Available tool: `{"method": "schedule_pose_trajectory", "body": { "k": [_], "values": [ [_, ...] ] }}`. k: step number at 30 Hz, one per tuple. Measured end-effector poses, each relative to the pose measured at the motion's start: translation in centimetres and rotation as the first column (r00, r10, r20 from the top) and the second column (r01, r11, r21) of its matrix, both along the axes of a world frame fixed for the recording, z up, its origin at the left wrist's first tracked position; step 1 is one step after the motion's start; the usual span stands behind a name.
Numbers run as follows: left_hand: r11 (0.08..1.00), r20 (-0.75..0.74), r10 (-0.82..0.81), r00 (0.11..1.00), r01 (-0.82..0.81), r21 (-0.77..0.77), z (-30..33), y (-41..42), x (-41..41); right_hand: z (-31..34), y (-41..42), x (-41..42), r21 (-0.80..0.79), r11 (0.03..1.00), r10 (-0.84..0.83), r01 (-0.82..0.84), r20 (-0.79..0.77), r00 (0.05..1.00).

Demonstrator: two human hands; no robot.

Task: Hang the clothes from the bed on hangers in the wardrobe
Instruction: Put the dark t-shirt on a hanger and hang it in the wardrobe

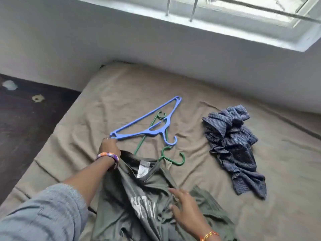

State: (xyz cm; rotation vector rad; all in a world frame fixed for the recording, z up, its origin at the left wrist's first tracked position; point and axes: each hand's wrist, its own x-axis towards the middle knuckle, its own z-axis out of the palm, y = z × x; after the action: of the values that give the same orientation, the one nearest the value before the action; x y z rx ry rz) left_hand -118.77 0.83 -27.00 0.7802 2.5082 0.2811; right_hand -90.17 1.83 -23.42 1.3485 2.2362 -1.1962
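We see the bed (pixel 225 87) covered by a tan sheet, set against a white wall below a barred window (pixel 243 16). The left hand (pixel 108 147) reaches forward with its fingers curled down at the near end of the blue hanger (pixel 145 122); it touches that end and also the collar edge of the grey-green T-shirt (pixel 139 206), but we cannot tell which of the two it actually grips, or whether it grips either. A multicoloured bangle (pixel 107 156) sits on that wrist, and a light blue sleeve (pixel 43 211) covers the forearm.

The right hand (pixel 185 207) lies on the T-shirt with fingers spread and fairly straight — released, pressing the fabric flat. An orange thread band (pixel 209 234) circles this wrist.

The T-shirt lies on the near part of the bed, white neck label (pixel 143 168) exposed. The blue hanger rests flat on the sheet, crossing over a green hanger (pixel 156 131); a green hook (pixel 173 156) shows just beside the collar. A crumpled blue striped shirt (pixel 234 145) lies to the right — well apart from the hangers.
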Motion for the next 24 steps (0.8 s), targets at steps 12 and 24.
{"method": "schedule_pose_trajectory", "body": {
  "k": [12, 24],
  "values": [
    [0.964, 0.205, -0.264, 0.942, 0.261, 0.045, -5.7, 4.3, -4.3, -3.9, 4.5, -4.6, -0.151, 0.964, -0.225, 0.217, -0.036, 0.974],
    [0.979, -0.001, -0.105, 0.994, 0.103, -0.174, -6.6, 4.8, 1.5, -4.4, 2.5, -1.7, -0.363, 0.818, -0.516, 0.446, -0.118, 0.849]
  ]
}}
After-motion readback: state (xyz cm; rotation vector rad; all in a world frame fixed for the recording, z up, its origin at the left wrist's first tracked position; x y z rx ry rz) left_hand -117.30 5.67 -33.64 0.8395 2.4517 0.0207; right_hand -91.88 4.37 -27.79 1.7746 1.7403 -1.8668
